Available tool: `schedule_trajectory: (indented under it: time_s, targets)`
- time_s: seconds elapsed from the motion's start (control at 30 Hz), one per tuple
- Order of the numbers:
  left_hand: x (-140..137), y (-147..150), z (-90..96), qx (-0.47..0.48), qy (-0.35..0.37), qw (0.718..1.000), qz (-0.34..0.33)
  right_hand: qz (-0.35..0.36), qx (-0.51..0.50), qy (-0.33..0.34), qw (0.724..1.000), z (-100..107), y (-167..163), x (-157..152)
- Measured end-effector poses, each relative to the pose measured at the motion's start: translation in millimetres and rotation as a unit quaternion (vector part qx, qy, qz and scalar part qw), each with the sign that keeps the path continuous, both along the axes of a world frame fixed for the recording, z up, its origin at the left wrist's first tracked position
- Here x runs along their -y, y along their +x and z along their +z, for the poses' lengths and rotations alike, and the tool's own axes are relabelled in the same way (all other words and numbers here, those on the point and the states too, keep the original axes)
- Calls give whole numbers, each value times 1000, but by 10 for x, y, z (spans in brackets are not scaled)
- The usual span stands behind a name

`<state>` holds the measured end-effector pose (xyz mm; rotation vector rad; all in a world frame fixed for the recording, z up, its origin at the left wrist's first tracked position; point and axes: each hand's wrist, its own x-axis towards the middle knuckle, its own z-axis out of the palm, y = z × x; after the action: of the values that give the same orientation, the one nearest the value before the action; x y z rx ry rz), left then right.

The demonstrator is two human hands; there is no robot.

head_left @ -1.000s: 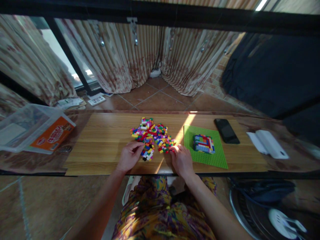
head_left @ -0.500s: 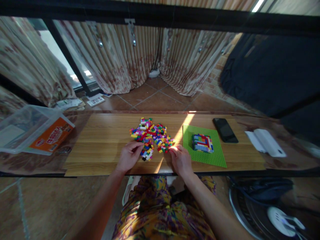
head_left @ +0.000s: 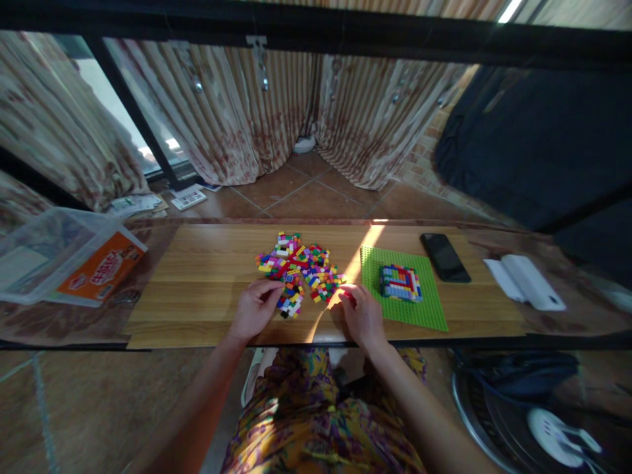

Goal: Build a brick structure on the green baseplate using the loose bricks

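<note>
Bricks (head_left: pixel 297 263) — small, multicoloured, loosely heaped

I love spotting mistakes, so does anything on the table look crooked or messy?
Yes: the green baseplate sits slightly crooked, its near edge slanting against the wooden board's front edge. The loose bricks lie in a jumbled patch, but nothing is clearly broken.

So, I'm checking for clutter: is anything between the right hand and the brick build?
Nothing visible: only a bare strip of the green baseplate lies between the right hand and the brick build.
</note>
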<state>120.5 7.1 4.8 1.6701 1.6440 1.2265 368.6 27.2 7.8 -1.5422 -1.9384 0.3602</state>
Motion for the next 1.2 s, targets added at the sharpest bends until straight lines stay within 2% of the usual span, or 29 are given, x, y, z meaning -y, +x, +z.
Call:
schedule_trajectory:
  time_s: [0.23, 0.47, 0.6, 0.73, 0.97, 1.2]
  targets:
    - [0, -3, -12, 3, -4, 1000, 0, -46, -122, 10, 991, 137, 199, -10]
    - [-8, -21, -17, 5, 4, 1000, -9, -98, -152, 43, 983, 325, 620, -199]
    - [-10, -36, -22, -11, 8, 1000, -8, -121, -79, 50, 988, 439, 956, -408]
    - [-13, -38, -10, -20, 6, 1000, -6, -73, 27, 39, 996, 486, 1129, -615]
    - [-8, -33, 22, -20, 16, 1000, -2, 26, 140, 38, 989, 454, 1094, -885]
    - [-9, -34, -8, -19, 7, 1000, -4, 68, 193, 13, 979, 474, 1022, -964]
